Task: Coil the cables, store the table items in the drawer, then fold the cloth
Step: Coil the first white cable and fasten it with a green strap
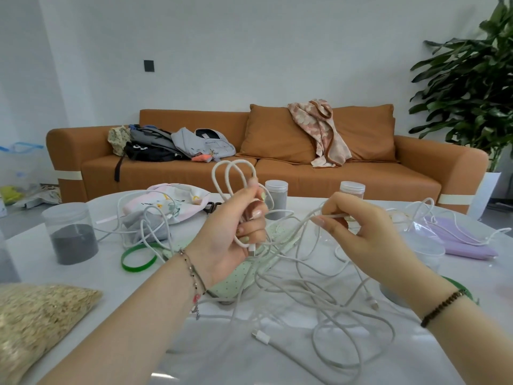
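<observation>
My left hand [238,229] grips a small coil of white cable [231,173], its loops standing up above my fist and its plug hanging below. My right hand [361,232] pinches the same cable's free run between thumb and fingers, held level to the right of the coil. A tangle of white cables [299,295] lies on the white table [111,315] under both hands. Beneath the tangle lies a pale green dotted cloth [244,273]. A green wristband [138,258] rests left of it.
A jar of dark grains [70,234] stands at the left and two more jars [276,198] at the back. A bag of oats [36,320] lies at the near left, a pink pouch [169,201] behind, a lilac pouch [460,237] at right. Beyond is an orange sofa [277,173].
</observation>
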Demonstrator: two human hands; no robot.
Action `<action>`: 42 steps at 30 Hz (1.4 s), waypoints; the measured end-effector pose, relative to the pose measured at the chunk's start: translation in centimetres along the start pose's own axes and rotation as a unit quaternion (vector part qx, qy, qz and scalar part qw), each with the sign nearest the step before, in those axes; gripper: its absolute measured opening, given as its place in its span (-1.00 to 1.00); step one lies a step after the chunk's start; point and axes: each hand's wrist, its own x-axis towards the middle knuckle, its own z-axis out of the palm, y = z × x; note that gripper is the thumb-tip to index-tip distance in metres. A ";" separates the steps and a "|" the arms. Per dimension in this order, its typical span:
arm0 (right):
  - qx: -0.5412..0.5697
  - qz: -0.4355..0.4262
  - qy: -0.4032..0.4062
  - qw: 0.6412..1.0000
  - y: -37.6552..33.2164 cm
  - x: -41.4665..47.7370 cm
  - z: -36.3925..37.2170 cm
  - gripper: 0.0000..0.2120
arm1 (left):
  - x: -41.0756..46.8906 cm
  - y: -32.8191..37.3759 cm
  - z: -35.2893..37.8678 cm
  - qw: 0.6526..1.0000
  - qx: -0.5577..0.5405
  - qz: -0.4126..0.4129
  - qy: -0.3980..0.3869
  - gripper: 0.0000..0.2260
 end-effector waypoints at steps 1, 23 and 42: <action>-0.004 -0.005 0.005 1.000 -0.1 0.0 0.0 -0.76 | -0.1 -0.2 0.1 0.999 0.033 -0.006 -0.005 -0.76; -0.255 -0.185 0.001 0.949 0.1 -0.1 -1.0 -0.62 | -0.7 -1.9 1.2 0.972 0.151 -0.159 -0.085 -0.78; 0.126 0.100 0.099 0.982 -0.5 0.3 -1.3 -0.67 | 0.0 0.7 0.4 0.988 -0.114 0.102 0.026 -0.76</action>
